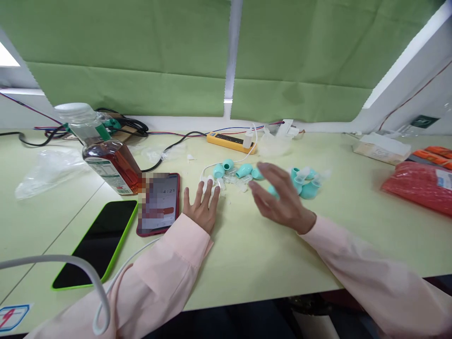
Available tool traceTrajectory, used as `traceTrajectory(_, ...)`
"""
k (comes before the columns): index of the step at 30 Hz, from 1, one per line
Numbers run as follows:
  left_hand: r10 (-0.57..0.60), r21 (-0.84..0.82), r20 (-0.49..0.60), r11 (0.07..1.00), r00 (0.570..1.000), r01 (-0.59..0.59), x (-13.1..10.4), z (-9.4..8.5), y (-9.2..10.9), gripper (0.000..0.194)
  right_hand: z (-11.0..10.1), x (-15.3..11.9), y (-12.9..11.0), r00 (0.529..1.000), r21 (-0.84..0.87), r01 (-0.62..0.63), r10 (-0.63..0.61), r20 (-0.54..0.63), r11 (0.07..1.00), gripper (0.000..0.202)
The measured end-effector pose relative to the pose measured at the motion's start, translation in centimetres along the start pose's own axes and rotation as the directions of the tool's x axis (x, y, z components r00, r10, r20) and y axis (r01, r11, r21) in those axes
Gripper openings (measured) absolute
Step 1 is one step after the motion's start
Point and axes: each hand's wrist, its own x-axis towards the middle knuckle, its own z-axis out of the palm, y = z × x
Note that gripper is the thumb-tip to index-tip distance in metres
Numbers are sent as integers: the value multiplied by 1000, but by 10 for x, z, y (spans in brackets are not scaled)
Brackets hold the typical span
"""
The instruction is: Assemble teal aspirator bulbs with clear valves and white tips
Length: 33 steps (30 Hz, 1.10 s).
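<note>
My left hand (202, 205) lies on the table with its fingers spread, the fingertips close to some small clear plastic pieces (221, 183). Raised over the table, my right hand (282, 200) has its fingers apart and slightly bent, and I see nothing held in it. Between and beyond my hands are several hollow turquoise bulb-shaped pieces (243, 170), some with round openings. Right of my right hand, more turquoise pieces (310, 189) stand with translucent tips fitted to them. My right fingers partly cover the middle of this group.
Left of my left hand lie a red-cased phone (158, 207) and a green-cased phone (99, 240). A bottle of amber drink (113, 165) stands behind them. A yellow power strip (229, 142) is at the back. Red plastic packaging (420, 186) and a small box (381, 148) are at right.
</note>
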Motion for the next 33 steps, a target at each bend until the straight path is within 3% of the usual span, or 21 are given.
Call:
traceTrajectory(5,34,15,8,999,999,-34,-4,8,-4,35,34,-6,-15,936,3,-60,55,348,998,43)
traceTrajectory(9,46,33,12,998,999,-46,-3,7,-6,33,44,-13,-11,857,7,-66,53,512,998,31)
traceTrajectory(12,49,31,11,998,999,-49,-2,5,-7,33,44,-17,-7,859,46,-96,59,508,994,28)
traceTrajectory(16,71,-2,8,997,997,-71,-3,5,-9,35,44,-18,-5,890,172,-244,150,431,954,21)
traceTrajectory(20,90,50,-28,995,996,-88,-1,6,-12,32,39,-15,-7,889,252,-370,262,376,894,11)
traceTrajectory(22,80,87,-36,993,996,-77,0,4,-11,31,33,-12,-11,852,416,-507,368,372,755,15)
traceTrajectory(25,76,104,-4,992,997,-76,3,-4,-10,29,24,-7,-16,715,612,-696,448,537,376,28)
traceTrajectory(28,86,48,40,995,995,-88,5,-10,-9,22,16,-2,-18,578,605,-794,393,716,66,27)
traceTrajectory(30,83,-50,61,996,995,-80,5,-11,-9,20,12,2,-18,510,569,-816,336,792,-101,28)
traceTrajectory(33,66,-264,95,964,993,-39,4,-8,-10,21,8,4,-17,473,544,-802,293,831,-245,31)
